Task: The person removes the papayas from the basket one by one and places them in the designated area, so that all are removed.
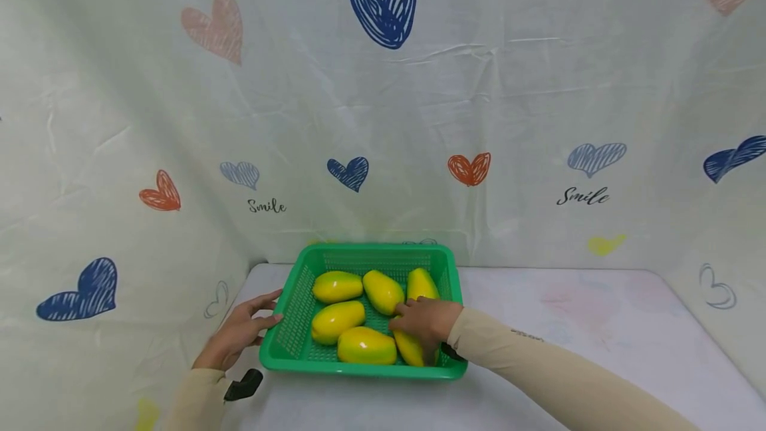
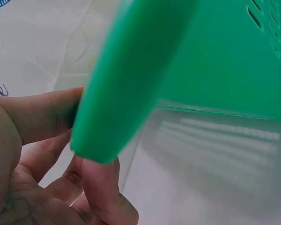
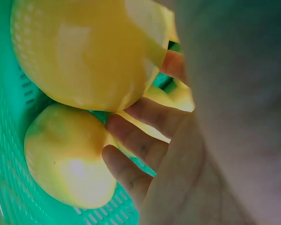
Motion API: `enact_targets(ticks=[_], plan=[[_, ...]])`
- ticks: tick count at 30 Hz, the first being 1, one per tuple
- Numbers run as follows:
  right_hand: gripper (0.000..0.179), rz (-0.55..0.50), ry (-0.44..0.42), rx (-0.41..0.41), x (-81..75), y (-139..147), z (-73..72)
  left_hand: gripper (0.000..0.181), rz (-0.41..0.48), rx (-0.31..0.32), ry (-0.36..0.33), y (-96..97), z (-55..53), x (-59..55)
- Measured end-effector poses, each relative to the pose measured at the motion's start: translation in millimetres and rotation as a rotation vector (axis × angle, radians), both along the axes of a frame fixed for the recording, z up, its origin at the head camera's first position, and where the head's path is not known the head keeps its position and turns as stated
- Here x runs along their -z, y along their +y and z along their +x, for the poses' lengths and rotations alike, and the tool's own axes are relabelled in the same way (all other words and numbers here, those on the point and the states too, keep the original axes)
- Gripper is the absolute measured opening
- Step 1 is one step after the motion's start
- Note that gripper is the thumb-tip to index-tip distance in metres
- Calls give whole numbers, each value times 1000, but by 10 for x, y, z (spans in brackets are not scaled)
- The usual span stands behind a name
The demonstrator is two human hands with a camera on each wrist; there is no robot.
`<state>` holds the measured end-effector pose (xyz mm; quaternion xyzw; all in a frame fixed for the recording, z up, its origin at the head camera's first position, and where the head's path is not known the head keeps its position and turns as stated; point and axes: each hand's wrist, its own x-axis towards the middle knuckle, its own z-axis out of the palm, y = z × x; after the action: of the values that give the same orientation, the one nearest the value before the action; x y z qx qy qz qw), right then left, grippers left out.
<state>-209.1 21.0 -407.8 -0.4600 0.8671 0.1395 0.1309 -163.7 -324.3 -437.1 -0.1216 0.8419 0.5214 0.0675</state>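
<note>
A green plastic basket (image 1: 359, 369) with slotted walls stands on the table, holding several glossy yellow mangoes, such as the front middle one (image 1: 367, 346). My left hand (image 1: 242, 326) grips its left rim, the thumb above and fingers below; the left wrist view shows the rim (image 2: 122, 89) between them. Inside the basket at the front right, my right hand (image 1: 427, 324) is over a mango (image 1: 408, 349), fingers along one side and thumb toward the other. The right wrist view shows fingertips against this mango (image 3: 89, 51), near another mango (image 3: 70, 159). Part of the grip is hidden.
The white table (image 1: 556, 324) extends to the right of the basket. Close behind it hangs a pale curtain (image 1: 419, 105) printed with hearts and "Smile". The curtain also runs along both sides. A black device (image 1: 244, 386) sits at the left wrist.
</note>
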Motion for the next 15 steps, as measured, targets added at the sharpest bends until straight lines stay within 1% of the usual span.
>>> enact_targets(ticks=[4,8,11,15], plan=[[75,-10,-27,6,11,7,-7,59,-2,2,-5,-11,-6,13],[77,-44,-82,30,11,51,-42,60,-7,3,-13,-4,-7,9],[80,-114,-146,36,-13,104,-68,61,-13,-6,-22,1,-4,3],[85,-242,-215,17,-70,207,-93,61,-10,-15,-23,-1,4,-10]])
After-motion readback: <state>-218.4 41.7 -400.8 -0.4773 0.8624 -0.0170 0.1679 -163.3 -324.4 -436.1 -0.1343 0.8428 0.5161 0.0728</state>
